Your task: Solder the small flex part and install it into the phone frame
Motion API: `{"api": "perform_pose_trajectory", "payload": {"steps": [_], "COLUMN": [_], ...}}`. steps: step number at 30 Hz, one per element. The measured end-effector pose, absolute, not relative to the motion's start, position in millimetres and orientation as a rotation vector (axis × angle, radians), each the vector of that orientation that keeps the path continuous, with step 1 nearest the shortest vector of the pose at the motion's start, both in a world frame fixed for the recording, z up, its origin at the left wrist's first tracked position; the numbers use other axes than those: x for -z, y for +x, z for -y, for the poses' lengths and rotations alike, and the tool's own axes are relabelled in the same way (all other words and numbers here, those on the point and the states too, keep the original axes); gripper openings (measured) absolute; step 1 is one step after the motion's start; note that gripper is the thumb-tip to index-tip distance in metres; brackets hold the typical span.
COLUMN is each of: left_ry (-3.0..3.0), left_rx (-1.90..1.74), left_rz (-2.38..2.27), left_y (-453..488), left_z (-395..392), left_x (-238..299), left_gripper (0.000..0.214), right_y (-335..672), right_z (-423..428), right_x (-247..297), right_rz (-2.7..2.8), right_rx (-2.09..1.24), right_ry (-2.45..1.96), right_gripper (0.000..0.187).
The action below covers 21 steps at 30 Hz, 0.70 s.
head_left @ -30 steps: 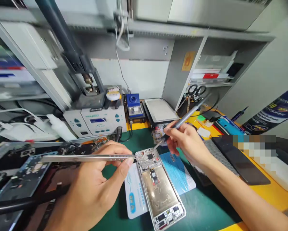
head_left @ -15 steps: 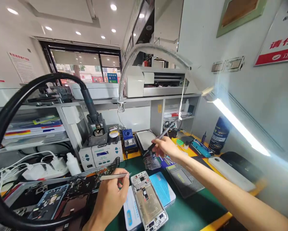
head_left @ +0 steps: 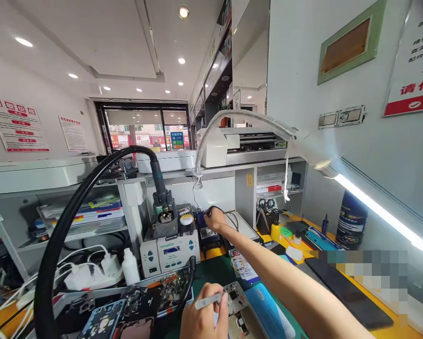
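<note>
My left hand (head_left: 204,313) is at the bottom centre, its fingers closed around metal tweezers (head_left: 207,301). Beside it lies an opened phone frame (head_left: 250,322) with its inner parts bare, cut off by the lower edge of the view. A blue box (head_left: 267,306) is right of the frame. My right hand (head_left: 216,220) reaches far forward to the small blue soldering station (head_left: 200,220). Its fingers are closed on a dark handle with a black cable looping behind, which looks like a soldering iron; the tip is hidden.
A hot air station (head_left: 171,252) with a thick black hose (head_left: 70,207) stands left of centre. A tray of circuit boards (head_left: 169,287) is in front of it. At right are a lit lamp (head_left: 377,207), a dark phone (head_left: 348,292) and a yellow bottle (head_left: 275,230).
My right hand has moved forward and left to the soldering station; the long grey tool it held no longer shows. My left hand keeps the tweezers near the phone frame. The view has tilted up and left.
</note>
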<state>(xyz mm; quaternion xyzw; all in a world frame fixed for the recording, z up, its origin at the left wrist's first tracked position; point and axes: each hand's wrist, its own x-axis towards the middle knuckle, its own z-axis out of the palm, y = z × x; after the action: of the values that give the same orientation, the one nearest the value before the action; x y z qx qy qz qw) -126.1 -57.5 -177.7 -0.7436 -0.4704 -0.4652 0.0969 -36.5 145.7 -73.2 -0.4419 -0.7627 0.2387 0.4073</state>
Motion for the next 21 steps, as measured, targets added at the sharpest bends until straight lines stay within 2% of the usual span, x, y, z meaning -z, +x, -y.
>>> {"api": "perform_pose_trajectory", "payload": {"steps": [2,6,16,21], "left_ry": [-2.191,-2.180,-2.148,-2.122], "left_rx": [1.363,1.366,1.417,1.457], "left_rz": [1.390,1.355,1.357,1.431], "left_y": [-125.1,-123.8,-125.5,-126.0], "left_z": [56.9,56.1,58.7,60.7], "left_x": [178.9,178.2,173.5,170.8], "left_gripper": [0.017,0.021,0.018,0.016], "right_y": [-46.7,-57.5,-50.2,-46.4], "right_z": [-159.6,-174.4,-183.4,-161.2], "right_x": [76.4,82.7,99.5,114.8], "right_rz": [1.938,1.991,2.000,1.882], "right_rx": [-0.573,-0.543,-0.543,-0.477], "right_ry": [-1.317,-1.455,-1.413,-1.382], "right_gripper": [0.031,0.032,0.034,0.034]}}
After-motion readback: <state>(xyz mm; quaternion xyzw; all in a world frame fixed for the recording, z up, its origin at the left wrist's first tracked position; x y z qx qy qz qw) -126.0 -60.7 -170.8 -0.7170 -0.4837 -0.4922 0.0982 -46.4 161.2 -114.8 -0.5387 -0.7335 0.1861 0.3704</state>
